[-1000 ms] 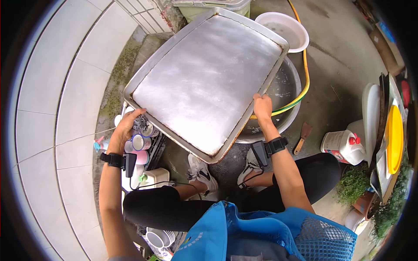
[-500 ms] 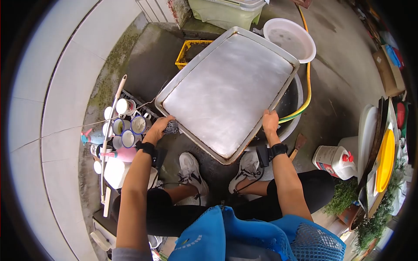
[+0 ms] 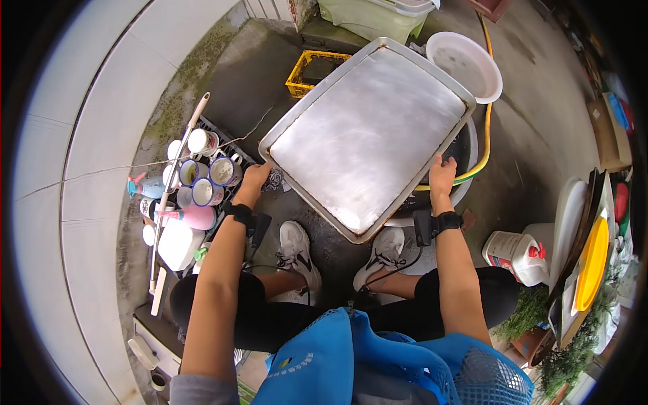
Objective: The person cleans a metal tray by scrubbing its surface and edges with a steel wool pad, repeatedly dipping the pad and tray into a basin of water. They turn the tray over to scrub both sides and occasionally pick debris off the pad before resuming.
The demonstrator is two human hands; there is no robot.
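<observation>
A large rectangular metal baking tray [image 3: 371, 128] with a browned rim is held tilted over a round tub [image 3: 466, 182]. My left hand [image 3: 254, 182] is closed at its left edge, with a grey steel wool scrubber [image 3: 274, 179] in the fingers; whether the fingers also grip the rim is hard to see. On the opposite edge, my right hand [image 3: 442, 177] holds the rim, thumb and fingers closed around it. The inside of the tub is mostly covered by the tray.
Enamel mugs [image 3: 221, 171], a pink spray bottle [image 3: 196, 217] and a long pole [image 3: 177, 169] are on my left. A yellow crate [image 3: 297, 81], a white basin [image 3: 466, 66] and a yellow hose [image 3: 487, 128] lie beyond. A white jug [image 3: 516, 255] stands right.
In view, the tray and both hands have shifted slightly right, along with the surroundings as the camera turned. Less of the scrubber shows beside my left hand.
</observation>
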